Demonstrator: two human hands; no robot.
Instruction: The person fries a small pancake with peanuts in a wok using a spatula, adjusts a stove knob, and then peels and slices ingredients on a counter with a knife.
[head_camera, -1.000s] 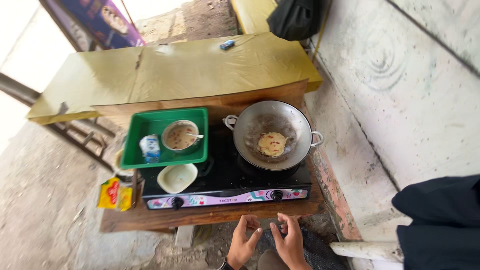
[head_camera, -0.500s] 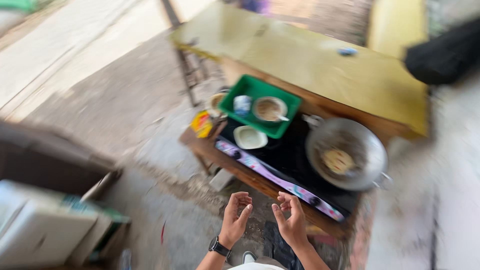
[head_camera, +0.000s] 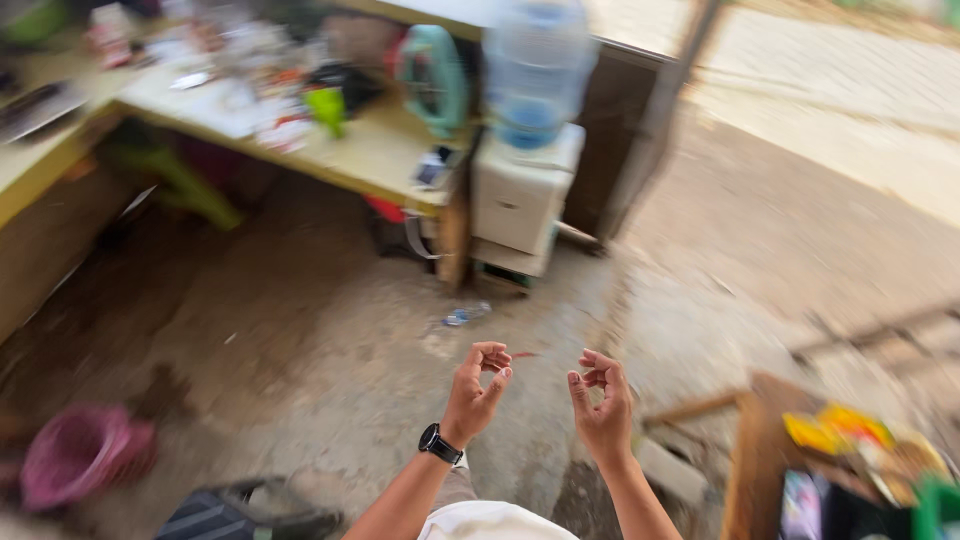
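Both hands, left hand (head_camera: 478, 393) (with a black watch) and right hand (head_camera: 601, 408), float empty with fingers curled, near the dirt floor (head_camera: 300, 340).

Black wristwatch (head_camera: 441, 443), pink basket (head_camera: 80, 455), white dispenser (head_camera: 522, 196) under pale blue bottle (head_camera: 537, 70), yellow packets (head_camera: 838, 430)

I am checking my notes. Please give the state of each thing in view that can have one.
left hand: empty, fingers curled
right hand: empty, fingers curled
water bottle: upright on the white dispenser
pink basket: on the floor
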